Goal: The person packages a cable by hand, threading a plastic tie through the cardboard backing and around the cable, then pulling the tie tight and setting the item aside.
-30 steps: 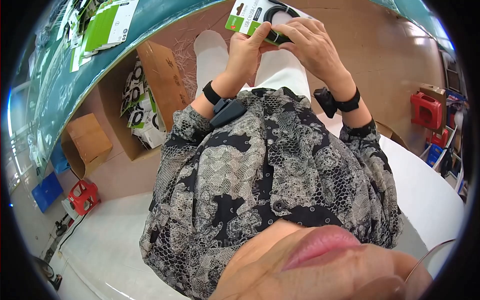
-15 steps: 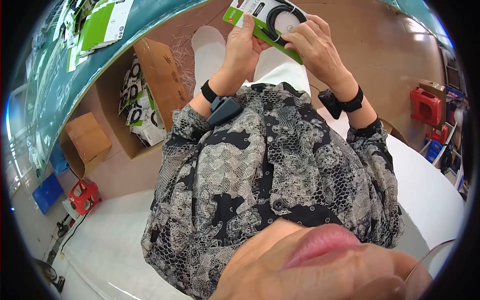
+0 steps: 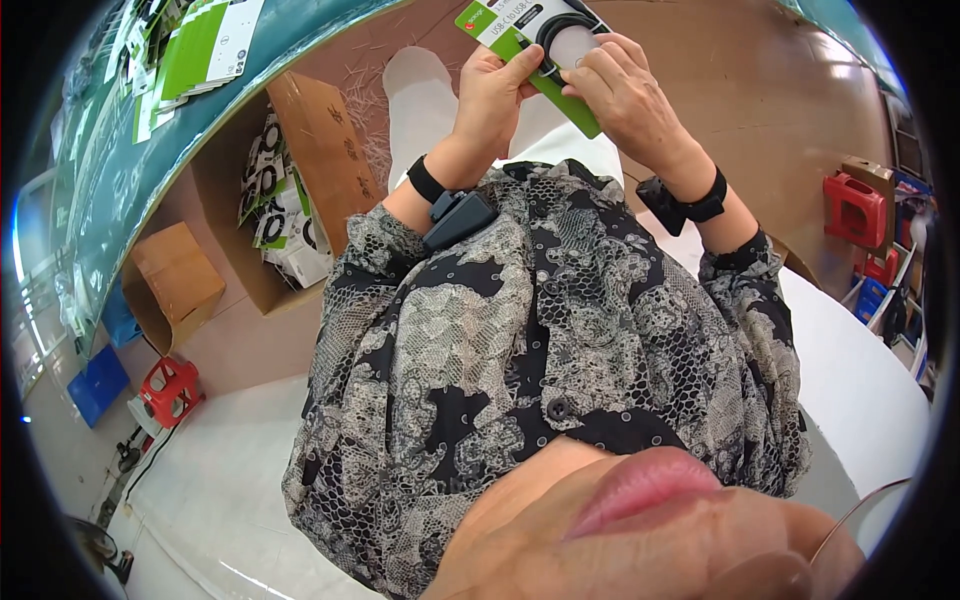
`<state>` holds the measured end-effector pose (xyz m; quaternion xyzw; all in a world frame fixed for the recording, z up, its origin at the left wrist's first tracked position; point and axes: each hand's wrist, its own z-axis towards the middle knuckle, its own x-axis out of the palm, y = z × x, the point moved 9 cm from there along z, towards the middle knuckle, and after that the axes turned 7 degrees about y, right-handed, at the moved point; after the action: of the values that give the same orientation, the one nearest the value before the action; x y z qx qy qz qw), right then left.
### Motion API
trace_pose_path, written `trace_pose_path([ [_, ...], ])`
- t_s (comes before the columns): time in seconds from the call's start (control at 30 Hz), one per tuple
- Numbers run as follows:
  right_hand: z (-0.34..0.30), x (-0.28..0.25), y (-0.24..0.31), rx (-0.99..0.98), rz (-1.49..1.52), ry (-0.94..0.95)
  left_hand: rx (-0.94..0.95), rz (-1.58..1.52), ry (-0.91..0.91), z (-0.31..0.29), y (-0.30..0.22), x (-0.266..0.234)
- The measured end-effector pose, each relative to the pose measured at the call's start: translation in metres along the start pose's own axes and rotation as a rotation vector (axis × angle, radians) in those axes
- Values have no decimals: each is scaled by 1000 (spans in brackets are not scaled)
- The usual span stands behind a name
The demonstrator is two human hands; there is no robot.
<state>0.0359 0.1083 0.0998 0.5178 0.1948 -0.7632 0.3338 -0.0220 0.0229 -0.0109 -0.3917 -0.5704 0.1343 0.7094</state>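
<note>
A green and white cardboard backing card (image 3: pixel 577 109) is held up above my lap, with a coiled black cable (image 3: pixel 548 38) lying against its front. My left hand (image 3: pixel 492 88) grips the card's left side, its thumb lying on the front near the cable's end. On the other side, my right hand (image 3: pixel 630 98) is closed with bent fingers on the cable and the card's right part. The fingers cover part of the coil. The card's top runs out at the upper edge of the view.
At left stands an open cardboard box (image 3: pixel 228 238) with several carded cables (image 3: pixel 285 215) inside. A stack of green and white cards (image 3: pixel 205 55) lies on the teal-covered table (image 3: pixel 190 125). Red plastic stools (image 3: pixel 170 392) and a smaller carton (image 3: pixel 180 275) stand farther out.
The card has shifted slightly right and down. My left thumb has moved from the card's left edge onto its front, beside the cable; my right hand stays at the coil.
</note>
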Motion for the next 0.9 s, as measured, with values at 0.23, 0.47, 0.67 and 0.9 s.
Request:
trace_pose_path([
  [0.23,-9,7,-3,-49,31,100,-49,16,-37,-1,7,-7],
  [0.47,-11,23,-5,193,16,-31,-35,98,-11,11,9,-25],
  [0.67,-18,37,-3,143,-98,-20,-139,123,-14,7,16,-27],
  [0.9,-35,-4,-87,470,487,-280,-126,132,10,-2,4,-24],
])
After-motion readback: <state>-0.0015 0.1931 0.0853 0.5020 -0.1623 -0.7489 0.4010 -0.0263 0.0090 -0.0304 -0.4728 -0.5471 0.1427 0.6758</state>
